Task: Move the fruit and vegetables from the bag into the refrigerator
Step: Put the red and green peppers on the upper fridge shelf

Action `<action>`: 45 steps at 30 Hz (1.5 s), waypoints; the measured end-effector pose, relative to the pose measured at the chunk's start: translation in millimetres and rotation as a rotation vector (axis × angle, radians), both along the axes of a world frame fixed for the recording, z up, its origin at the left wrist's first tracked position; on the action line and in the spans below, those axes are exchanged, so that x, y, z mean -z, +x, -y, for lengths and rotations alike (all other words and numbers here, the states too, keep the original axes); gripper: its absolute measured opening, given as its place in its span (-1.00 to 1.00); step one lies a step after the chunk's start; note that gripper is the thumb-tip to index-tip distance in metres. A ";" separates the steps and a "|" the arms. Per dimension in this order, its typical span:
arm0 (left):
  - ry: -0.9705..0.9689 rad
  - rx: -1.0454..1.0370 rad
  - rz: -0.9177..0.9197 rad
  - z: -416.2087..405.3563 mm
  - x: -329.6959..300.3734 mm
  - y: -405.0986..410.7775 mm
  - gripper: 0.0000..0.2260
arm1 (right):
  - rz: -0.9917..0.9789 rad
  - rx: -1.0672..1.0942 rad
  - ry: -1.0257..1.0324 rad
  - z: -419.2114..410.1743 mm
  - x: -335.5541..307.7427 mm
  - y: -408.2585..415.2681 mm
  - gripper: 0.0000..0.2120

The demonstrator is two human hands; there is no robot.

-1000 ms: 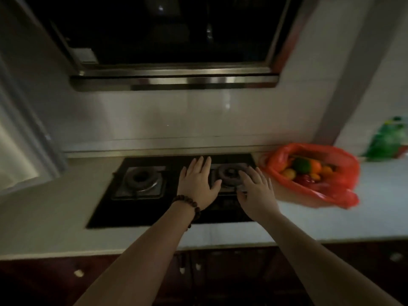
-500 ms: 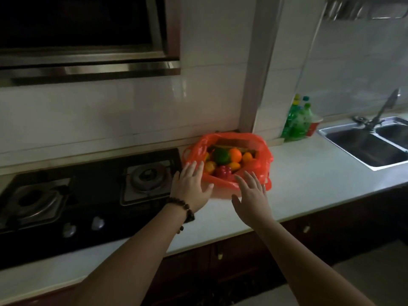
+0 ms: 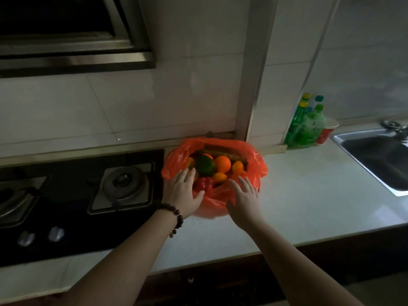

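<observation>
An open orange-red plastic bag [image 3: 254, 160] lies on the white counter against the tiled wall. Inside it I see an orange [image 3: 222, 164], a green fruit [image 3: 204, 165], a red pepper-like piece [image 3: 204, 183] and smaller yellow-orange fruits. My left hand [image 3: 182, 194], a bead bracelet on its wrist, is spread at the bag's near left edge. My right hand [image 3: 246, 200] is spread at the near right edge, over the plastic. Neither hand holds anything. No refrigerator is in view.
A black gas hob [image 3: 123, 186] with two burners lies left of the bag. Green bottles [image 3: 306, 127] and a red cup [image 3: 326, 132] stand at the wall to the right. A steel sink [image 3: 379, 155] is at the far right. A range hood [image 3: 75, 60] hangs above.
My view has swung right from the hob to the bag. Both hands have travelled from over the hob to the bag's near edges, fingers still spread.
</observation>
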State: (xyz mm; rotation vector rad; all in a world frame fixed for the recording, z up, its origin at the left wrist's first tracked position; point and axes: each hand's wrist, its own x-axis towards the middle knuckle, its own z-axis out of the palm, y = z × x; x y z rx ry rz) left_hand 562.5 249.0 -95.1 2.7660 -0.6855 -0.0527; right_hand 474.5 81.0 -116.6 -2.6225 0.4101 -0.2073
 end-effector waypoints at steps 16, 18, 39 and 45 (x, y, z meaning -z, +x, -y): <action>0.021 0.229 -0.172 38.4 87.5 112.3 -0.41 | -0.140 -0.154 0.060 29.3 28.8 173.5 -0.40; 0.093 0.283 -0.164 39.6 97.3 120.1 -0.34 | -0.201 -0.171 0.073 30.5 32.8 190.1 -0.36; -0.290 -0.148 -0.230 25.9 59.3 99.8 -0.41 | -0.082 -0.283 0.180 49.4 21.8 214.9 -0.32; -0.447 -0.389 -0.090 11.7 22.4 72.5 -0.47 | 0.032 -0.392 0.271 43.4 -8.1 198.8 -0.36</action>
